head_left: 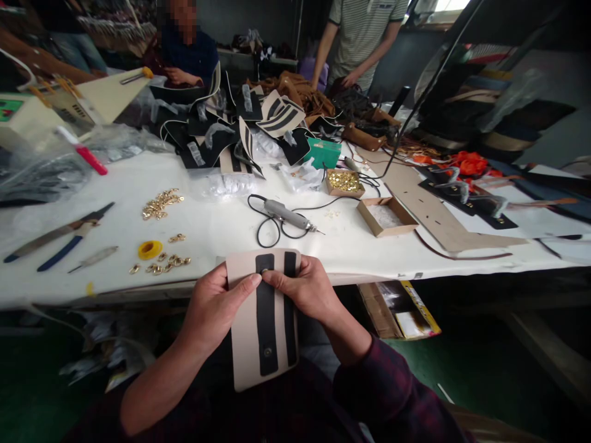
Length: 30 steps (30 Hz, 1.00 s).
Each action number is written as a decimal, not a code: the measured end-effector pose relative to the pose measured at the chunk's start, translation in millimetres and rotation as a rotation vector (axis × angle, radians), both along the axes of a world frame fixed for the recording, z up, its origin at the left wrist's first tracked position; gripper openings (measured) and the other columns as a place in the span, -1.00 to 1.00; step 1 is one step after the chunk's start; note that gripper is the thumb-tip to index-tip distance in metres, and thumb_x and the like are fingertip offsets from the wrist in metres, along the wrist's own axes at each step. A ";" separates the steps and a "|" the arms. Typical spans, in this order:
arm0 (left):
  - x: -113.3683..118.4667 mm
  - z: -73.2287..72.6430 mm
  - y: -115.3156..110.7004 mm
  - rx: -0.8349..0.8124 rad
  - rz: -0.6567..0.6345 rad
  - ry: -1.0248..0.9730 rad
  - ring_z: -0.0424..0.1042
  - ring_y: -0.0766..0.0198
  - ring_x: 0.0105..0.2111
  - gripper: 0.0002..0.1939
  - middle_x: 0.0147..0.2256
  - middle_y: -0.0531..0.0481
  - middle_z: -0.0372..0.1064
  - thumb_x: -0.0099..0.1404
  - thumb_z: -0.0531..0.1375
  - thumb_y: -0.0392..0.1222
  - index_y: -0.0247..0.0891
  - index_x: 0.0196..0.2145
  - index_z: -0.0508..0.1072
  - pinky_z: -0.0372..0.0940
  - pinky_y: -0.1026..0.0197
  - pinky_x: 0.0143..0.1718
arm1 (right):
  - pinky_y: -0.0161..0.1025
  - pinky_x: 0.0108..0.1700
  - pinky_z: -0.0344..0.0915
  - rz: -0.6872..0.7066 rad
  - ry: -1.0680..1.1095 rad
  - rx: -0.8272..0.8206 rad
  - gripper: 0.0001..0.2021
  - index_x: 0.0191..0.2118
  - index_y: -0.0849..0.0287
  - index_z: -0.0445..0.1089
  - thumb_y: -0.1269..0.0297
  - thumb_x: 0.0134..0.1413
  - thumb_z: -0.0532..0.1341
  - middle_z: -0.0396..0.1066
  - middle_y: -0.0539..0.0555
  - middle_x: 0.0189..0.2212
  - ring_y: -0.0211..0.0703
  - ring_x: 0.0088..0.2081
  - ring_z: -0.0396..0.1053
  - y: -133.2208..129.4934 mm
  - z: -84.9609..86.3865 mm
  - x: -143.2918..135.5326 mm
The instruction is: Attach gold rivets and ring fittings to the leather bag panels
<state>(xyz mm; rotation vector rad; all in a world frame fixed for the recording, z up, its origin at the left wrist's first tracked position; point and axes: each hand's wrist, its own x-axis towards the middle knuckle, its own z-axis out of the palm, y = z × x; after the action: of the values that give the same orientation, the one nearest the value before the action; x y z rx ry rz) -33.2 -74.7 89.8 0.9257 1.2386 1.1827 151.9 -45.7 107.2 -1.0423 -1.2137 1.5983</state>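
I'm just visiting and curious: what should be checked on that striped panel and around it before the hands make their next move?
1. Left hand and right hand both holding the panel: ok.
2. Thumbs at the upper metal stud: ok.
3. Upper stud firmly fixed: cannot tell.
4. Lower stud uncovered: ok.
5. Gold pieces in one pile: not ok, scattered.
6. Grey corded tool lying on the table: ok.

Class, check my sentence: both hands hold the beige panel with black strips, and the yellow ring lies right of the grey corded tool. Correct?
Not quite: the head view shows the yellow ring left of the grey corded tool, not right of it. The rest stands: the left hand and right hand both hold the beige panel with black strips.
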 end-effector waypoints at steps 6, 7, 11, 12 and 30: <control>-11.7 14.1 0.4 0.376 -0.085 0.302 0.60 0.18 -0.23 -0.89 -0.26 0.00 0.61 0.29 0.42 -0.14 -0.17 -0.24 0.63 0.50 0.21 -0.17 | -0.17 -0.14 0.46 -0.102 -0.155 0.588 -0.91 -0.24 0.09 0.63 0.22 0.25 0.40 0.59 0.08 -0.29 -0.09 -0.22 0.51 -12.7 -0.8 1.7; -14.0 18.7 -0.1 0.482 -0.106 0.385 0.60 0.20 -0.23 -0.96 -0.26 0.01 0.61 0.30 0.40 -0.20 -0.16 -0.27 0.63 0.49 0.22 -0.16 | -0.13 -0.08 0.47 -0.095 -0.162 0.678 -0.91 -0.15 0.05 0.64 0.27 0.26 0.38 0.61 0.10 -0.23 -0.06 -0.16 0.53 -15.4 0.0 3.3; -18.2 39.0 -6.3 0.866 -0.161 0.629 0.61 0.22 -0.16 -0.79 -0.19 0.01 0.61 0.30 0.35 -0.43 -0.11 -0.24 0.60 0.51 0.18 -0.10 | -0.05 0.04 0.46 -0.060 -0.207 0.831 -0.64 0.09 -0.02 0.57 0.39 0.18 0.41 0.62 0.11 -0.12 -0.01 -0.07 0.54 -25.4 7.3 12.0; -18.1 44.2 -8.6 0.931 -0.166 0.656 0.61 0.19 -0.14 -0.75 -0.18 0.00 0.61 0.30 0.33 -0.46 -0.10 -0.21 0.59 0.53 0.14 -0.08 | -0.03 0.05 0.46 -0.049 -0.227 0.826 -0.60 0.10 -0.02 0.56 0.41 0.15 0.41 0.61 0.12 -0.11 0.00 -0.06 0.53 -27.3 9.5 14.3; -31.7 67.4 -33.3 1.217 -0.168 1.160 0.57 0.01 -0.10 -0.73 -0.17 0.03 0.65 0.35 0.31 -0.24 0.12 -0.07 0.61 0.54 -0.10 -0.11 | -0.08 -0.02 0.46 0.126 -0.297 0.698 -0.65 0.04 0.01 0.61 0.19 0.13 0.49 0.54 0.13 -0.16 -0.01 -0.09 0.49 -34.4 59.3 36.4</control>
<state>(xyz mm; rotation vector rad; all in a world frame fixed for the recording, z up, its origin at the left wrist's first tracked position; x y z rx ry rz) -64.9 -108.0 157.2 2.8349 1.1127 1.2285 188.3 -80.2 166.5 -0.7593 -1.8867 0.9824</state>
